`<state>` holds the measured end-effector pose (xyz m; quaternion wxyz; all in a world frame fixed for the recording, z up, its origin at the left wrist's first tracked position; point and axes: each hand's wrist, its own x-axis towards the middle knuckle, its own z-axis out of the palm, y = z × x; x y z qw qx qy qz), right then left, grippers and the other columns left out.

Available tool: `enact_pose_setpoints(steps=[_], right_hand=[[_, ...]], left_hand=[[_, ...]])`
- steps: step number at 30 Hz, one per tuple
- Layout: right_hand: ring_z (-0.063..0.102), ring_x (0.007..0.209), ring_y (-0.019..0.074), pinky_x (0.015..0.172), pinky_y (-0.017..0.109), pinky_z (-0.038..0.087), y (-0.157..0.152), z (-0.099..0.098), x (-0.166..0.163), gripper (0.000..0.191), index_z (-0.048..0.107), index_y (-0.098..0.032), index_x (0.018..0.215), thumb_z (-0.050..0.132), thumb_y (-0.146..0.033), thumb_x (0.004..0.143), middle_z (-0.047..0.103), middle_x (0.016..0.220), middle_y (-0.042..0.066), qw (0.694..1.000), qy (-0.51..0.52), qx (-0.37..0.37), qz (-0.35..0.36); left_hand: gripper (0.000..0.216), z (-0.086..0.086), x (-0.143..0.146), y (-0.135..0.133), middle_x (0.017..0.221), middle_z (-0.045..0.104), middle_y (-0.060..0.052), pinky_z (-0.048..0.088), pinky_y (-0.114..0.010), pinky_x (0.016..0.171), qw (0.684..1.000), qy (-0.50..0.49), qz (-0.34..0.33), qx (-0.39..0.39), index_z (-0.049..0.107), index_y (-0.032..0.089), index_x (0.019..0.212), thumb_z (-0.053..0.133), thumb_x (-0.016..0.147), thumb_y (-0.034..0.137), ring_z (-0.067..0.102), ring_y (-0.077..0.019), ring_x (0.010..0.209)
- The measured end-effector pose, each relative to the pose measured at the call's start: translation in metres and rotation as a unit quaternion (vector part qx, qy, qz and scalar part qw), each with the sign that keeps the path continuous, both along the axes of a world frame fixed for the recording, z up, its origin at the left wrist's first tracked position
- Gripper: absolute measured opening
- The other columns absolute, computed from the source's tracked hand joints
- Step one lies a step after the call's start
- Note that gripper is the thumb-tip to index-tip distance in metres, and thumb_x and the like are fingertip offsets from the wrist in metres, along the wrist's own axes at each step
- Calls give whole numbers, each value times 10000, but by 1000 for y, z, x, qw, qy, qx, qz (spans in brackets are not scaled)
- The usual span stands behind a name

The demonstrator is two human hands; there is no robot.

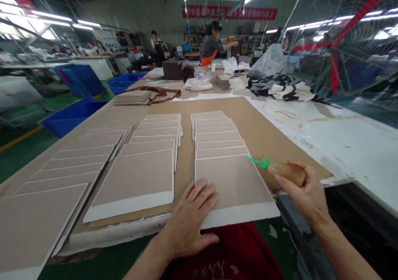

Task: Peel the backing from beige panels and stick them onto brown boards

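Left hand: the left hand [189,222] lies flat, fingers spread and unclenched, pressing on the near edge of the front card [234,189]. It holds nothing; it only pins the card down.

Right hand: the right hand [306,191] is wrapped around a glue bottle [284,171], grasping it tightly. The bottle lies on its side, and its green tip [256,160] points left, right at the card's right edge.

Front card: a tan card with a white strip along the near edge. It sits at the front of the right row of cards [214,133], and its near end hangs over the worktop [351,147] edge.

Brown sheet: all the cards rest on a big brown sheet [264,131] that covers the worktop.

Other rows: a middle row [149,155] and a left row [62,172] of the same cards lie beside it, each card lapping over the next.

Far end: piles of cloth and bags [280,85] sit there, and another person [213,44] works well away.

Risk, spill: I think glue may drip where it is not wanted, because the bottle lies tipped with its tip low.

Risk, slip: the card may slide or tip off, since it pokes out past the edge and only one flat hand keeps it there.

Risk, mess: a hard squeeze may push out too much glue, and it could run onto the next card.
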<state>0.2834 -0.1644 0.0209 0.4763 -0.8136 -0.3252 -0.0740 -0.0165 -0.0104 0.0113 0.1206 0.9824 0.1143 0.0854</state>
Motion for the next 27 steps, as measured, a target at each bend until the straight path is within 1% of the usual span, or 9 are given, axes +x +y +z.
enact_pose_setpoints(steps=[3,5,7,10,17,27], right_hand=[[593,854,245,749,364,478,6,2,0,579,611,-198,1061,722,-599,657,629,1012,77,999,-46,-9,18],[592,866,244,762,363,478,9,3,1,553,609,-197,1053,712,-588,677,624,1013,78,997,-67,-10,30],[592,858,240,758,358,479,11,3,1,534,609,-197,1047,705,-584,691,623,998,74,996,-79,-16,38],[590,842,237,743,355,479,13,2,3,522,609,-198,1041,693,-588,703,621,981,71,995,-91,-26,40],[591,845,238,755,364,476,15,0,6,492,595,-202,1051,676,-571,736,614,983,70,990,-130,-39,46],[600,850,246,757,375,482,15,3,3,429,575,-209,1034,655,-539,771,610,963,71,982,-169,-44,69]], left_hand=[[764,-3,0,0,1578,299,-28,125,-540,1209,1000,11,18,12,345,261,1478,651,781,329,125,-296,1482],[777,-5,1,0,1582,291,-16,121,-532,1211,1000,16,22,15,345,260,1477,619,750,232,108,-288,1486],[804,-6,1,0,1585,286,-8,134,-524,1210,999,20,24,14,337,259,1479,601,723,189,99,-281,1488],[813,-6,1,1,1588,279,-1,153,-518,1207,999,22,25,7,326,260,1484,594,719,189,98,-277,1488],[754,-5,1,1,1584,288,15,159,-508,1209,1000,17,26,-4,350,268,1472,579,755,228,107,-265,1487],[727,-5,1,1,1567,324,-2,168,-521,1206,1000,6,27,-10,376,266,1457,585,761,243,144,-279,1479]])
